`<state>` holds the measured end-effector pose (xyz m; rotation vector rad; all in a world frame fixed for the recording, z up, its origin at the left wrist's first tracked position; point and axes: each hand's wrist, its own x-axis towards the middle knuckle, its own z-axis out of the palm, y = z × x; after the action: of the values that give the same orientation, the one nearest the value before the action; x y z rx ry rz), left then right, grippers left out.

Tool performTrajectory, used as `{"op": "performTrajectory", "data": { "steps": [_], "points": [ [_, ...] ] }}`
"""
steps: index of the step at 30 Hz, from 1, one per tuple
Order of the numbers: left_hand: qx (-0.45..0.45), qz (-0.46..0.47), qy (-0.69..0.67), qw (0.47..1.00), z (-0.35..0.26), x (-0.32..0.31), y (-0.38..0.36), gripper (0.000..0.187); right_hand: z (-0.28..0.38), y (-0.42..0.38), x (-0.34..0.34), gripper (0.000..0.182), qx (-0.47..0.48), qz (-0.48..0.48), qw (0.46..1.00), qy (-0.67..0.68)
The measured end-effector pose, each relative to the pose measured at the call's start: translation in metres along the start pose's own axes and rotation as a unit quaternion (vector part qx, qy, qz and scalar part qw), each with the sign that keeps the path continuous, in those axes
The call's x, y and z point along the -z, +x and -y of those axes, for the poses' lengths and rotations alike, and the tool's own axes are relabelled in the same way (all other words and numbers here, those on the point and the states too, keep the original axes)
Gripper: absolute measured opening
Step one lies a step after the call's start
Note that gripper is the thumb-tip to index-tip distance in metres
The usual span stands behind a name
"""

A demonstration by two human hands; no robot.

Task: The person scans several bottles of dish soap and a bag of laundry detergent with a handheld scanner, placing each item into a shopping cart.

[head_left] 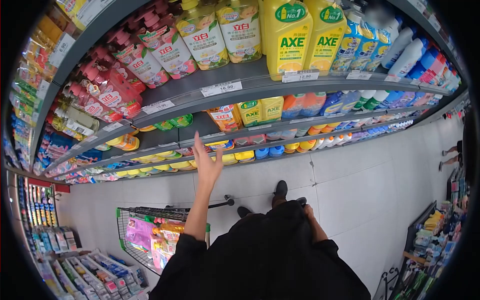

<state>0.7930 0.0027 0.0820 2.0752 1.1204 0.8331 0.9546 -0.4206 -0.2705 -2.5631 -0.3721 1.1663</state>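
Note:
My left hand [207,164] reaches toward the shelves with its fingers stretched out and nothing in it. Its fingertips are in front of a gap on the second shelf, between green packs [175,122] and an orange-labelled bottle [225,118]. Beside that bottle stand yellow AXE bottles [261,111]. My right hand [309,214] hangs low by my body; its fingers are mostly hidden, and a small dark object [301,201] shows near it. To the left of my body stands a shopping cart [120,225] holding a purple pack [138,233] and several bottles or pouches.
The upper shelf [200,82] carries pink pump bottles [162,47], yellow-labelled pump bottles [199,37] and large yellow AXE bottles [287,40], above price tags. Display bins [95,275] stand at lower left, a goods rack [435,235] at right. A person's legs [451,152] show at far right.

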Motion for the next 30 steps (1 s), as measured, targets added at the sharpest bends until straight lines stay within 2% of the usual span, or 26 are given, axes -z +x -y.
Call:
{"op": "performTrajectory", "data": {
  "steps": [2,3,5,6,8,12,14,18,21,22,25,26,30],
  "points": [
    [-0.062,-0.08,0.04,0.994,-0.011,-0.027,0.032,0.09,-0.002,0.006,0.015,0.048,-0.008,-0.001,1.0,0.016],
    [-0.058,-0.081,0.043,0.994,-0.015,-0.039,0.045,0.09,-0.004,0.006,0.022,0.049,-0.021,-0.006,0.999,0.036],
    [-0.113,-0.141,0.104,0.978,-0.025,-0.059,0.07,0.095,-0.008,0.004,0.038,0.052,-0.026,0.0,0.999,0.047],
    [-0.112,-0.141,0.106,0.978,-0.025,-0.069,0.079,0.095,-0.014,0.008,0.042,0.054,-0.033,0.001,0.998,0.06],
    [-0.039,-0.101,0.13,0.985,-0.022,-0.085,0.094,0.106,-0.031,0.02,0.045,0.056,-0.036,0.008,0.998,0.046],
    [-0.065,-0.147,0.158,0.974,-0.012,-0.1,0.105,0.104,-0.041,0.035,0.063,0.058,-0.037,0.024,0.999,0.023],
    [-0.075,-0.159,0.13,0.976,-0.008,-0.101,0.103,0.097,-0.042,0.038,0.078,0.057,-0.036,0.031,0.999,0.013],
    [-0.071,-0.148,0.132,0.978,-0.003,-0.097,0.099,0.089,-0.04,0.028,0.101,0.055,-0.036,0.048,0.998,-0.007],
    [-0.055,-0.161,0.139,0.976,-0.014,-0.102,0.102,0.082,-0.012,0.025,0.128,0.048,-0.047,0.064,0.997,-0.009],
    [-0.046,-0.181,0.125,0.975,-0.018,-0.105,0.103,0.081,0.005,0.019,0.142,0.04,-0.051,0.061,0.997,-0.003],
    [-0.031,-0.214,0.086,0.973,-0.023,-0.11,0.105,0.078,0.021,0.028,0.149,0.037,-0.038,0.035,0.998,0.025],
    [-0.023,-0.223,0.063,0.972,-0.023,-0.112,0.104,0.076,0.03,0.03,0.147,0.038,-0.025,0.009,1.0,0.014],
    [0.027,-0.24,0.025,0.97,-0.021,-0.115,0.104,0.07,0.047,0.041,0.138,0.046,0.009,0.013,1.0,0.025]
  ]
}}
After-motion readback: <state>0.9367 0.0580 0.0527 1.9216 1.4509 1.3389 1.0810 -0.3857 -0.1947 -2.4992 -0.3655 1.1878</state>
